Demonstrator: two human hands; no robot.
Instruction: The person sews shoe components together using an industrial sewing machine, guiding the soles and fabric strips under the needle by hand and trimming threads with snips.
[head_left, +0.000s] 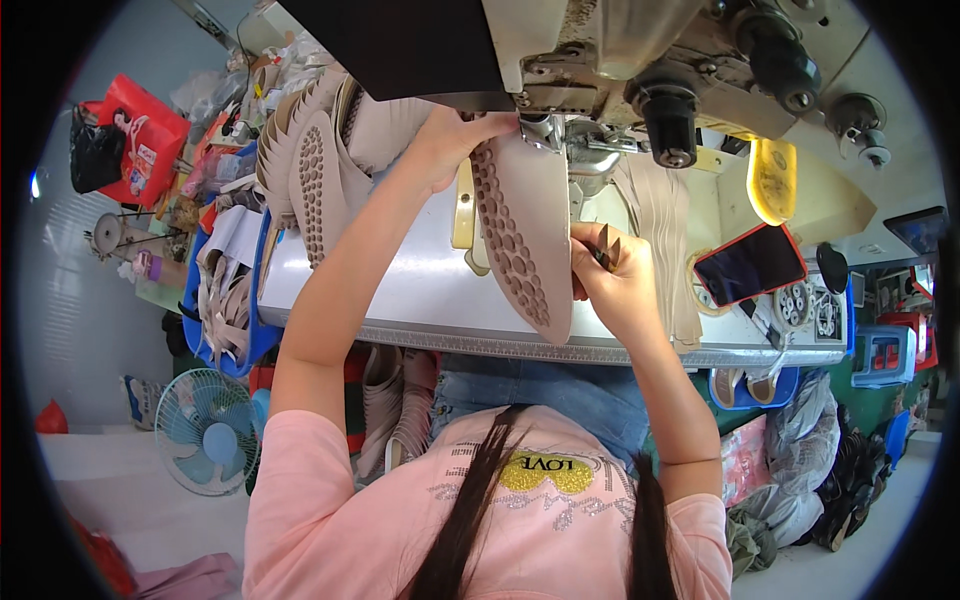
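- We see a beige shoe sole (522, 235) with rows of round studs lying on the pale sewing table (400, 290), its far end tucked under the needle area of the sewing machine (640, 60) and its near end reaching the table's front edge.
- Our left hand (450, 140) rests on the far end of the sole, fingers curled down and pressing on it right beside the needle; we judge this keeps the piece flat and steers it.
- Our right hand (615, 275) grips the sole's right edge, and its fingers are pinched together around a small dark tool (606, 245), seemingly held ready while the hand steadies the sole.
- A yellowish strip (463, 205) lies on the table just left of the sole, partly under it.
- A stack of similar studded soles (310, 160) fans out at the table's left end, near the left arm, probably kept there within easy reach.
- To the right lie flat beige pieces (665, 225), a phone with a red case (750, 263) and a yellow insole-shaped piece (773, 178).
- Below the table on the left stands a small fan (205, 430); a red bag (140, 140) sits farther back on the left.
- The needle itself is hidden behind the left hand and the machine head, so we cannot tell whether it touches the sole.
- What the small dark tool is stays unclear, since the fingers cover most of it.
- The machine's top is cut off by the frame, and the fisheye bends the table edge.
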